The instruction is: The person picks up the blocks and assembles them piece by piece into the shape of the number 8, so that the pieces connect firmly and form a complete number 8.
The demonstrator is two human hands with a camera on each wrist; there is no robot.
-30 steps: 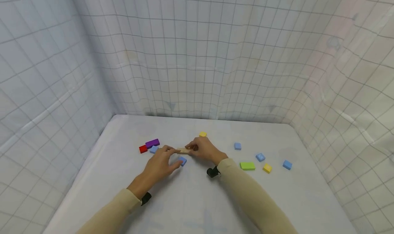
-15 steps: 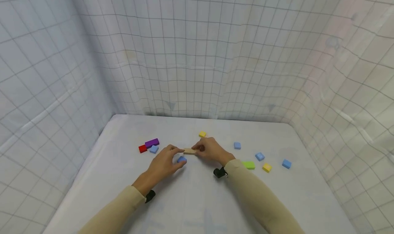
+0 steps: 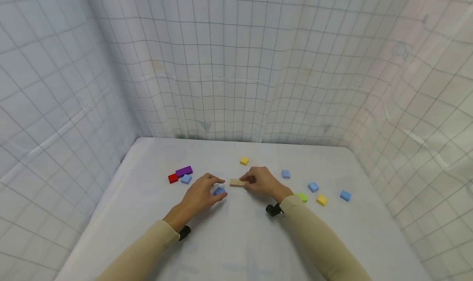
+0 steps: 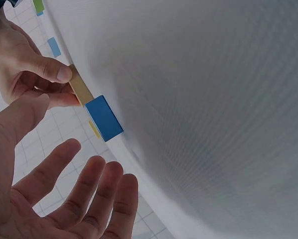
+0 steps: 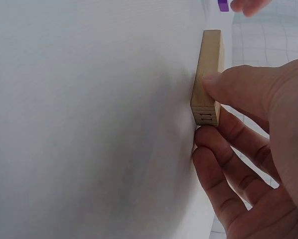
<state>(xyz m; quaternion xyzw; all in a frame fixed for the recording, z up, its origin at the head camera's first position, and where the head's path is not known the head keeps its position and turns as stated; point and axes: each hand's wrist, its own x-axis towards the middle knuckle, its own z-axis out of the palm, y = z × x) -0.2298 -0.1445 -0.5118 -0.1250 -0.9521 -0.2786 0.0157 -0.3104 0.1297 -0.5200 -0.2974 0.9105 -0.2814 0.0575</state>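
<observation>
My right hand [image 3: 265,183] pinches a light wooden block [image 3: 235,183] between thumb and fingers, low over the table. In the right wrist view the thumb lies on one long face of the wooden block [image 5: 208,59]. To the left, my left hand [image 3: 200,194] has its thumb and fingers spread around a blue block [image 3: 219,191], with nothing gripped. A gap shows between these fingers and the blue block [image 4: 104,118] in the left wrist view. Part of the blue block is hidden by the left hand in the head view.
Left lie a red block [image 3: 173,178], a purple block [image 3: 184,171] and a light blue block [image 3: 186,179]. A yellow block [image 3: 244,161] sits behind the hands. On the right are a lime green block [image 3: 302,197], partly behind the sleeve, another yellow block [image 3: 322,200] and several blue ones.
My right hand has slid rightward with the wooden block. The left hand has shifted a little to the right and away from the wooden block, while the blue block stays about where it was.
</observation>
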